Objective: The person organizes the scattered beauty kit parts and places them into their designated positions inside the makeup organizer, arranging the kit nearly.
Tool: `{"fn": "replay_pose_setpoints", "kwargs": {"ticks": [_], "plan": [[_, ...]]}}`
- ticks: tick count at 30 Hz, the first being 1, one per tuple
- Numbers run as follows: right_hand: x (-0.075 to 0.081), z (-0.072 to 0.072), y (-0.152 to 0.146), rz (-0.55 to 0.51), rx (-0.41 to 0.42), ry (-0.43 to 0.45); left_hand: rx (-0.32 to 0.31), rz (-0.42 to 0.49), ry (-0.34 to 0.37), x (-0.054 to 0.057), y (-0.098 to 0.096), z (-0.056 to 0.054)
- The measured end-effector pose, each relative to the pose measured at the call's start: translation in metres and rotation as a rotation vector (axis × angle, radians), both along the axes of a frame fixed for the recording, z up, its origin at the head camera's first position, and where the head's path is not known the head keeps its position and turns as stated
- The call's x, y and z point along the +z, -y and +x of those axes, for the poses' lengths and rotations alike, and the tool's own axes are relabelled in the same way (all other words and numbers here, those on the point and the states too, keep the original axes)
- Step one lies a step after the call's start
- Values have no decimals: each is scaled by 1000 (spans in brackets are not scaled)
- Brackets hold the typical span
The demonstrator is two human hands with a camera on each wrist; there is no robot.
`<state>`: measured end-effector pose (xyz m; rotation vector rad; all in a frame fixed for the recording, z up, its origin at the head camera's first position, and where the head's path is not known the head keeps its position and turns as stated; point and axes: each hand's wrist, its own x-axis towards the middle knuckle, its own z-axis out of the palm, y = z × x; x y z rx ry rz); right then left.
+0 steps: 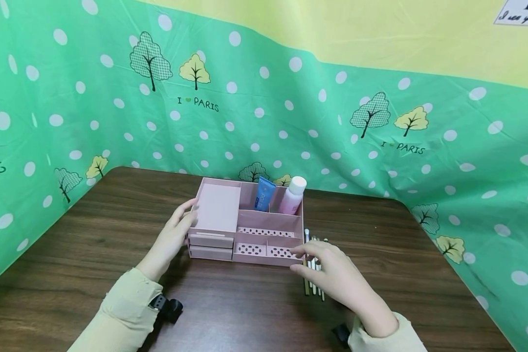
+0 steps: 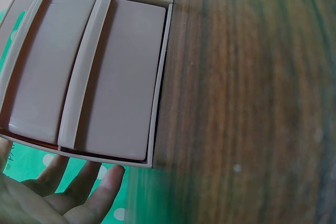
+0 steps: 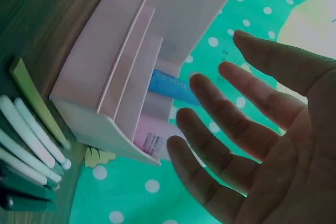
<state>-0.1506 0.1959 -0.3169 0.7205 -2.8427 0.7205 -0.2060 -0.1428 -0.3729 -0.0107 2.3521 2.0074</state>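
Note:
A pink desktop organizer (image 1: 217, 208) stands on the table, with two drawers (image 2: 123, 77) at its front left. My left hand (image 1: 172, 237) rests its extended fingers against the organizer's left side. In its rear right compartments stand a blue squeeze tube (image 1: 264, 194) and a pink bottle (image 1: 292, 199) with a white cap. My right hand (image 1: 334, 274) hovers near the front right corner, fingers spread and holding nothing in the right wrist view. Beneath it, several slim pens or sticks (image 3: 29, 129) lie along the organizer's right side, partly hidden by the hand in the head view.
The dark wooden table (image 1: 114, 230) extends around the organizer. Behind it hangs a green and yellow curtain (image 1: 246, 98) with dots and trees. A black wrist camera (image 1: 172, 310) sits on the left wrist, another (image 1: 341, 334) by the right.

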Motion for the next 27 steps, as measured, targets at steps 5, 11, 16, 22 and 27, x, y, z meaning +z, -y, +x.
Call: {"fn": "replay_pose_setpoints", "kwargs": {"ticks": [5,11,16,22,27], "plan": [[1,-1,-7,30,-31,50,-2,-13,1,-1,1,-1],[5,1,-14,63,-23,125,5,-18,-4,-2,1,-2],[8,3,-18,102,-40,148,6,-13,-5,-2,1,-1],[9,1,-24,136,-12,143,4,-9,-6,-2,1,-2],[8,-5,-33,119,50,183,1,-19,-4,-2,1,-3]]}}
